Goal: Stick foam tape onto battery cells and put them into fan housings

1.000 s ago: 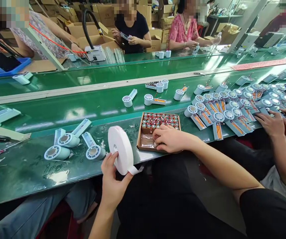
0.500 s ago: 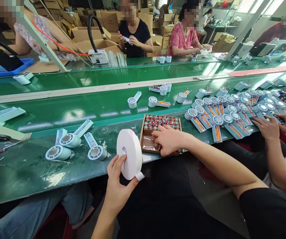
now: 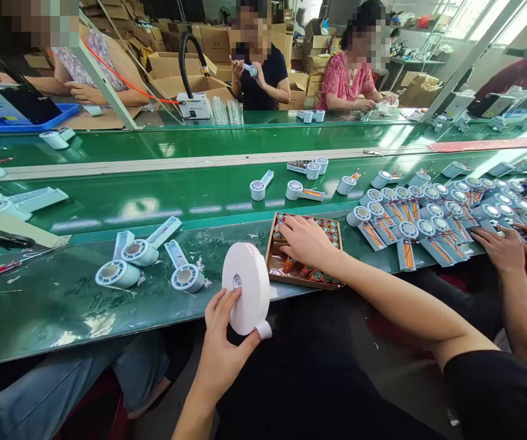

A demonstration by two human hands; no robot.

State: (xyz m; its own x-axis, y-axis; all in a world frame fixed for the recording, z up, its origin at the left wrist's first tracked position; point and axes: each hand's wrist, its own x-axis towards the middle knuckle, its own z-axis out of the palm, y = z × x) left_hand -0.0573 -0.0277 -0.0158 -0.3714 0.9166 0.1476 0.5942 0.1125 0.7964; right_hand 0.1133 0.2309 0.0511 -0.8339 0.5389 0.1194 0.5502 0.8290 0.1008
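Observation:
My left hand (image 3: 220,342) grips a big white roll of tape (image 3: 246,287), held upright at the near edge of the green bench, a short loose end sticking out at its bottom. My right hand (image 3: 307,241) reaches into a shallow brown cardboard box (image 3: 276,266) of small cylindrical cells with red wires (image 3: 330,229). Its fingers are curled over the cells at the box's far left corner; whether they hold one is hidden.
Three white round-headed device halves (image 3: 142,252) lie on the bench left of the roll. More such parts (image 3: 410,211) crowd the right, where another person's hands (image 3: 504,247) work. A green conveyor belt (image 3: 153,201) runs behind; people sit across it.
My right hand has moved from the box's near left corner up to its far left side. The left hand and roll shifted slightly right.

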